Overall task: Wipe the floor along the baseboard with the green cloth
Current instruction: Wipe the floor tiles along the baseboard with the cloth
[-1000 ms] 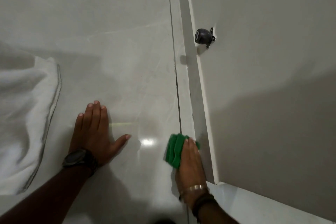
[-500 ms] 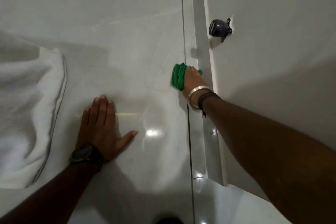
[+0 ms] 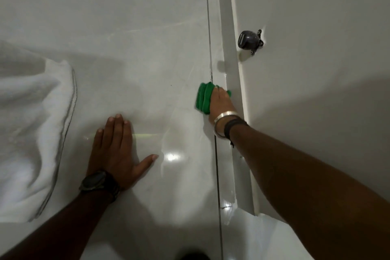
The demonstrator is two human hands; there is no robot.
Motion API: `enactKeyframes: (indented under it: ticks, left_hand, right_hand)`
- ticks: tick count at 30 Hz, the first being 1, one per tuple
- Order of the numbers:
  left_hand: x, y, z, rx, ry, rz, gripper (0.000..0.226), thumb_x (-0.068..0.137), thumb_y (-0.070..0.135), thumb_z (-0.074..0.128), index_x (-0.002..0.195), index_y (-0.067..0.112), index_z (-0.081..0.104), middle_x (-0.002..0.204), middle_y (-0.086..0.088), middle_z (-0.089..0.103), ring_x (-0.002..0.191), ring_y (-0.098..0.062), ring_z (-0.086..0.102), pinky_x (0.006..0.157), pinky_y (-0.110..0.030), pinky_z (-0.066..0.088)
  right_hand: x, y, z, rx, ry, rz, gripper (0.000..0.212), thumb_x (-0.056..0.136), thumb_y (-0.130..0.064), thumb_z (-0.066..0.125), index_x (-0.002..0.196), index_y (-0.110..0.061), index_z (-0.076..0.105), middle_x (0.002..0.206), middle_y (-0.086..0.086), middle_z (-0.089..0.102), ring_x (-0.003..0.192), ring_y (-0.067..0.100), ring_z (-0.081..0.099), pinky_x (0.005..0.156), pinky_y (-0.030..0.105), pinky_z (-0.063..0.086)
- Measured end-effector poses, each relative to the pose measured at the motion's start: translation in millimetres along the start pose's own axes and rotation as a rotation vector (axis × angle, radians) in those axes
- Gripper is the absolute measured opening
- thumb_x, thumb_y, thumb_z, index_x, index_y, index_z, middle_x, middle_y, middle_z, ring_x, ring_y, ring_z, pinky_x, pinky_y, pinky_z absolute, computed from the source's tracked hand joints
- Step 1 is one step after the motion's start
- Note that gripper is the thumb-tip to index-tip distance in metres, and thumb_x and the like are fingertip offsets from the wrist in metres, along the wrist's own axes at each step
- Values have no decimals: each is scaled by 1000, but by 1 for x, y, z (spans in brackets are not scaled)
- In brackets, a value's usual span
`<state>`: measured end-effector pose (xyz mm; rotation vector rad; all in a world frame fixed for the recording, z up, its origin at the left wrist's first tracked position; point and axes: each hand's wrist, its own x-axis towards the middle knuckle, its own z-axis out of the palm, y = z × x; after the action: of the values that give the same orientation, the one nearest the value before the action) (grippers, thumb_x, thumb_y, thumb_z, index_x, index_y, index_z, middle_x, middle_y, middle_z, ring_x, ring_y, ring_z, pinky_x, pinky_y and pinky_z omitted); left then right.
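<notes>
The right hand (image 3: 220, 102) presses the bunched green cloth (image 3: 203, 97) onto the glossy floor (image 3: 147, 38) right of centre, beside the baseboard (image 3: 231, 34), about where it was half a second ago. The left hand (image 3: 118, 152) stays flat, fingers spread, lower centre. A white towel (image 3: 31, 122) lies left; a dark doorstop (image 3: 249, 41) sits upper right.

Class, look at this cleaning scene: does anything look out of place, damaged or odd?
A crumpled white towel lies on the floor tiles, left of the left hand. Otherwise nothing stands out.
</notes>
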<state>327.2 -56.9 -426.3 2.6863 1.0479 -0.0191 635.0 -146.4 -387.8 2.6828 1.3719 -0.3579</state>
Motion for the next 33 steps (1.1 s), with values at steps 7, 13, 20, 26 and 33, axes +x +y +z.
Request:
enactKeyframes:
  ticks: [7, 13, 20, 26, 33]
  left_hand:
    - [-1, 0, -2, -26, -1, 1, 117, 77, 80, 49, 154, -6, 32, 164, -29, 28, 152, -45, 26, 119, -58, 21]
    - [-1, -1, -1, -23, -10, 18, 116, 78, 78, 49, 154, -6, 29, 165, -28, 26, 152, -44, 23, 119, -59, 21]
    - [-2, -2, -1, -18, -7, 18, 117, 78, 81, 43, 155, -5, 28, 165, -27, 25, 153, -43, 22, 120, -58, 20]
    - [-2, -2, 0, -8, -6, 15, 117, 78, 81, 45, 155, -5, 28, 165, -27, 25, 153, -43, 23, 121, -57, 20]
    - [0, -2, 2, 1, 11, 17, 116, 78, 79, 50, 155, -5, 30, 164, -27, 27, 152, -43, 25, 120, -57, 21]
  right_hand:
    - [-121, -17, 29, 120, 22, 72, 80, 74, 11, 58, 144, 4, 20, 149, 24, 30, 139, 36, 26, 117, 42, 19]
    - [-214, -24, 51, 145, -28, 109, 85, 73, 5, 64, 146, -6, 23, 153, 14, 29, 142, 27, 23, 116, 40, 20]
    - [-288, -25, 76, 257, -4, 77, 76, 74, 6, 47, 145, -4, 22, 151, 16, 26, 142, 24, 14, 114, 19, -7]
    - [-329, -5, 98, 86, 3, -82, 49, 103, -25, 14, 144, 0, 24, 151, 15, 24, 144, 26, 13, 114, 37, 14]
    - [-339, 15, 126, -53, 207, -94, 45, 104, -31, 26, 124, 6, 41, 156, 21, 10, 145, 28, 9, 114, 39, 20]
